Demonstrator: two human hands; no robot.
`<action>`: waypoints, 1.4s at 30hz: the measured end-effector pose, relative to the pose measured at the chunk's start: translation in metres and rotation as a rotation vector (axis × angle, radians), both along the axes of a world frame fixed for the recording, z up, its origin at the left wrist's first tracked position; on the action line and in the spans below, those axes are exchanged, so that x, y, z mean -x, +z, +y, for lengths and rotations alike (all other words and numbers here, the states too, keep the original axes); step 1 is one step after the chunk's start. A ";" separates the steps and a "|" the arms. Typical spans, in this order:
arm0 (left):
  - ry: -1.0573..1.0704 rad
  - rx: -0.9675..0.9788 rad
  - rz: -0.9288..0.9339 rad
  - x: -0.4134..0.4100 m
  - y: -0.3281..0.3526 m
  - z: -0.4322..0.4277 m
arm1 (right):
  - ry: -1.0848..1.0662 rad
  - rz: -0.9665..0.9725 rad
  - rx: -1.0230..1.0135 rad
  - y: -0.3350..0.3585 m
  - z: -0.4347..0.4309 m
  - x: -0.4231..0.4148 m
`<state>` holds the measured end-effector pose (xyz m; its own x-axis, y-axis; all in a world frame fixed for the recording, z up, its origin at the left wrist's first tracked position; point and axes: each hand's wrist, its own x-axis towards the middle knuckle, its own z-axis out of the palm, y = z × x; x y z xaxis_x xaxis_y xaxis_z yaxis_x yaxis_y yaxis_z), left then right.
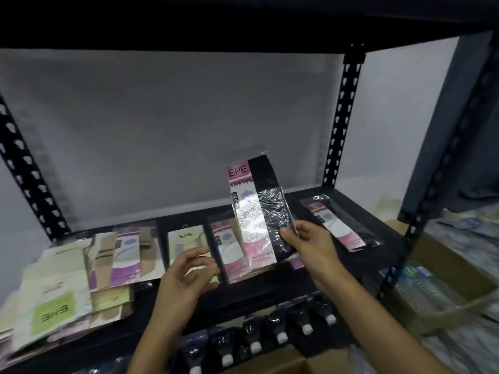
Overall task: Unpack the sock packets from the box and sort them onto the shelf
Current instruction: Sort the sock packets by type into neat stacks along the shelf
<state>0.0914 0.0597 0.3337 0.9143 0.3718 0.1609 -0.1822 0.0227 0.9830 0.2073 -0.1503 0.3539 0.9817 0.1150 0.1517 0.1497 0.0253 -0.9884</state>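
Sorting step: right hand [307, 245] pinches pink-black packet [256, 211] upright over shelf [270, 292]; left hand [186, 273] loose (holding nothing). Next, likely lay it on matching pink pile [226, 249] mid-shelf.

The held pink packet [253, 201] reads "ENE STOCKING"; a cream packet [186, 240] and green-labelled packet [51, 311] read "ENE".

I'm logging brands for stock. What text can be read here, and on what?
"ENE": top of the held packet.
"STOCKING": same packet, just below.
"ENE": cream packet on the shelf.
"ENE", upside down: green label, far left.
Other print: too blurred.
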 end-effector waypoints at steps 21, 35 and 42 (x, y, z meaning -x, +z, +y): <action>0.134 -0.510 0.068 -0.067 -0.035 -0.040 | -0.416 0.175 0.733 -0.037 -0.159 -0.157; 0.166 -1.119 0.246 -0.073 -0.053 -0.043 | -0.524 0.022 0.736 -0.040 -0.165 -0.150; 0.143 -1.101 0.242 -0.069 -0.052 -0.045 | -0.521 -0.129 0.635 -0.027 -0.137 -0.122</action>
<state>0.1603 0.0151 0.2813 0.9262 0.2413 0.2898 0.0839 -0.8811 0.4655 0.3290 -0.2870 0.3265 0.9121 -0.2480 0.3266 0.1014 -0.6353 -0.7656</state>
